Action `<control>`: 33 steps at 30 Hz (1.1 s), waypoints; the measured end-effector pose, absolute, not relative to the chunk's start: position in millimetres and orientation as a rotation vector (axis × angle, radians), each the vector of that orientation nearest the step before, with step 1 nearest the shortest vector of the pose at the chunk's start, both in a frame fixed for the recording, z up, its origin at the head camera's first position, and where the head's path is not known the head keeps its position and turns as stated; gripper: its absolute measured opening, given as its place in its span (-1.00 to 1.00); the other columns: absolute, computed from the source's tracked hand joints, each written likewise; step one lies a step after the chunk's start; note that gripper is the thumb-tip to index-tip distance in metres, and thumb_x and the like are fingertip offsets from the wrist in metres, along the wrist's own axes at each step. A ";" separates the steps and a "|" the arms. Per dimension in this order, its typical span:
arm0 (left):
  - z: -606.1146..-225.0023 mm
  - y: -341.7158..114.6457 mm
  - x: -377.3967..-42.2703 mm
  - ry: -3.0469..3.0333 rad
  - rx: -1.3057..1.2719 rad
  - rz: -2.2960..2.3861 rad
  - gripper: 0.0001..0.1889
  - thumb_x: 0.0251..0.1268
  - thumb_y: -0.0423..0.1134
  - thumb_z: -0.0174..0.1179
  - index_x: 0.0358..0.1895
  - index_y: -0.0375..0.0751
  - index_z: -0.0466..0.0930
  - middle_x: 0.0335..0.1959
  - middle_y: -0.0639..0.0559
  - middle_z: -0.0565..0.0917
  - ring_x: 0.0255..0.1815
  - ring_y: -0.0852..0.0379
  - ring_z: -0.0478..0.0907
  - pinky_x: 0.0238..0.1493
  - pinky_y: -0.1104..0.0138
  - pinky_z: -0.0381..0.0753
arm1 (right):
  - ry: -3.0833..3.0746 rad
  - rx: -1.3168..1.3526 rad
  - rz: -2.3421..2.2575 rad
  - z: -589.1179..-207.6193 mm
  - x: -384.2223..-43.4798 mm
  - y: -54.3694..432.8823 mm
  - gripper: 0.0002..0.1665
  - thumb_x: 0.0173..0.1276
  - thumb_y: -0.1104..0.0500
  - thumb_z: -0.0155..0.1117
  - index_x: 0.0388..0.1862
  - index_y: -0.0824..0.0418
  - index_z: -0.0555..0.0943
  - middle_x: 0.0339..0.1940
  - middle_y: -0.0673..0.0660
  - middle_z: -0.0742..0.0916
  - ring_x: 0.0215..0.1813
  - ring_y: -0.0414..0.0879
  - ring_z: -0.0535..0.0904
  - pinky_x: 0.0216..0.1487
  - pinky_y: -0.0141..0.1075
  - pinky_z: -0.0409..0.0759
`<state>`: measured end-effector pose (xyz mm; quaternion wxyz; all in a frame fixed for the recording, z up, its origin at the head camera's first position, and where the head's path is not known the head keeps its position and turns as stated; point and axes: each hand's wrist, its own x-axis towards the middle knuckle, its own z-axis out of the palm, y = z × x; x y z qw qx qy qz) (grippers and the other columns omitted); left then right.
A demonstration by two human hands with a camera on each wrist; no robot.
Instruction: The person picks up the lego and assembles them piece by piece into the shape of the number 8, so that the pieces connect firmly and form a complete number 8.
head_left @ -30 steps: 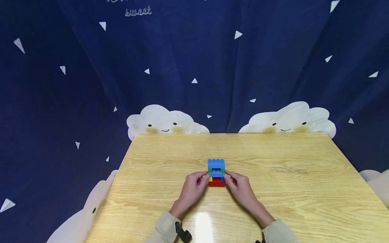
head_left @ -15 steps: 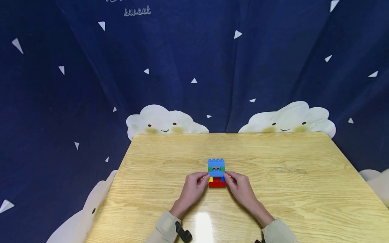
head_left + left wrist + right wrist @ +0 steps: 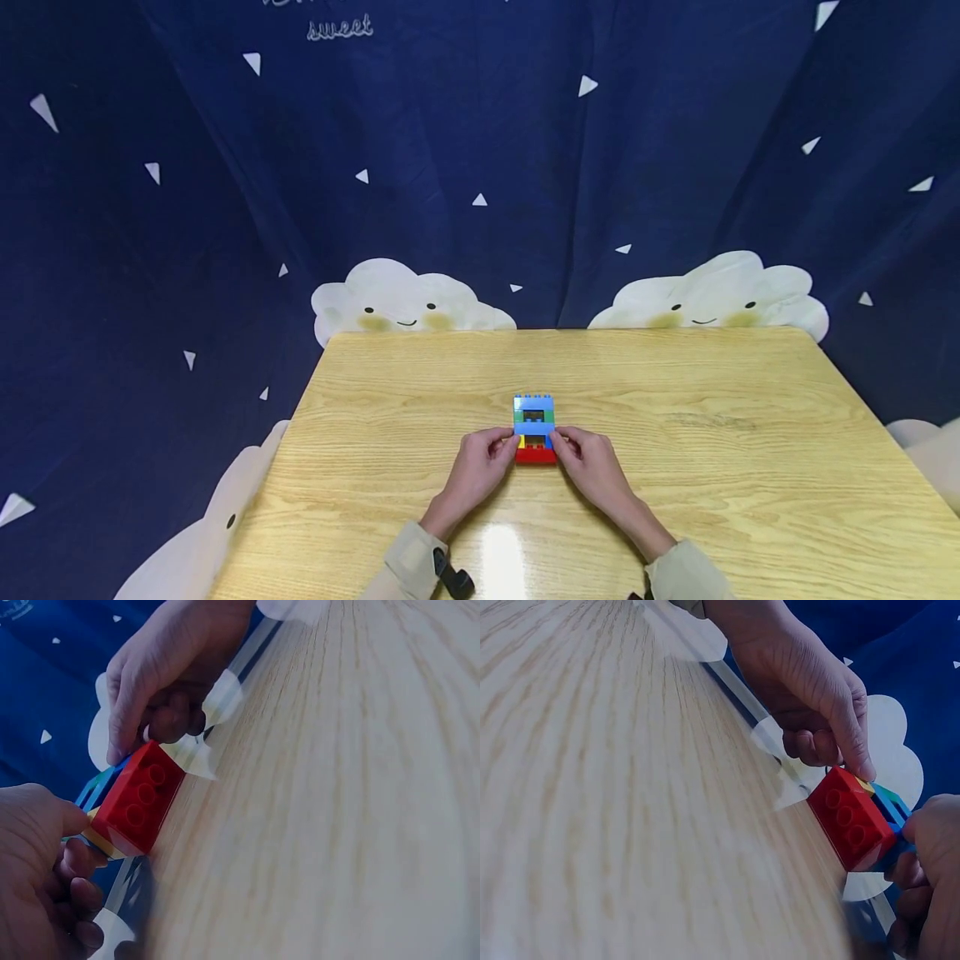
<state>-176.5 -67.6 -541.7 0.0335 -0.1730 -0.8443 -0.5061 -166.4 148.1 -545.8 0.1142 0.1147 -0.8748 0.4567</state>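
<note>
A small stack of toy building bricks point(image 3: 534, 429) is held between my two hands at the middle of the table. Its bottom brick is red point(image 3: 141, 799), with yellow and blue bricks above, then light blue and green ones around a window-like gap. The stack leans back, and the wrist views show the red brick's hollow underside. My left hand point(image 3: 480, 461) pinches its left side near the yellow brick point(image 3: 865, 785). On the opposite side, my right hand point(image 3: 596, 467) pinches near the blue brick. Whether the red brick touches the table cannot be told.
A light wooden table point(image 3: 405, 383) lies under the hands. Behind it hangs a dark blue curtain point(image 3: 450, 125) with white triangles and smiling clouds point(image 3: 408, 296). A dark strap device point(image 3: 452, 575) sits at the left cuff.
The brick stack has tilted: its top studs show less and its front face shows more than before. Both hands keep nearly the same place and grip.
</note>
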 end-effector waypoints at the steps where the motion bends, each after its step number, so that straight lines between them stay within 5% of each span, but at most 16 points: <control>1: -541.9 -67.6 -176.6 -2.600 -0.530 -1.559 -0.77 0.53 -0.25 0.26 0.00 -0.33 0.79 -0.60 0.23 0.48 -0.58 0.40 0.33 -0.51 0.51 0.33 | -2.569 0.336 1.333 -545.9 -166.4 148.0 -0.77 0.54 0.18 0.32 -0.06 0.32 0.80 -0.61 -0.16 0.59 -0.53 -0.33 0.41 -0.43 -0.42 0.44; 15: -546.6 -68.8 -177.4 -2.634 -0.538 -1.535 -0.77 0.55 -0.24 0.22 -0.02 -0.32 0.79 -0.56 0.25 0.53 -0.57 0.42 0.35 -0.49 0.50 0.38 | -2.706 0.351 1.203 -545.3 -166.5 148.7 -0.71 0.59 0.14 0.26 0.03 0.31 0.78 -0.08 0.12 0.83 0.01 -0.06 0.75 0.07 -0.02 0.69; 33: -541.2 -70.4 -174.2 -2.707 -0.544 -1.475 -0.72 0.61 -0.20 0.16 0.03 -0.29 0.79 -0.58 0.23 0.55 -0.59 0.40 0.32 -0.48 0.49 0.36 | -2.780 0.376 1.065 -542.0 -167.2 147.2 -0.75 0.60 0.14 0.24 -0.26 0.14 0.79 -0.39 -0.06 0.76 -0.35 -0.25 0.56 -0.22 -0.21 0.61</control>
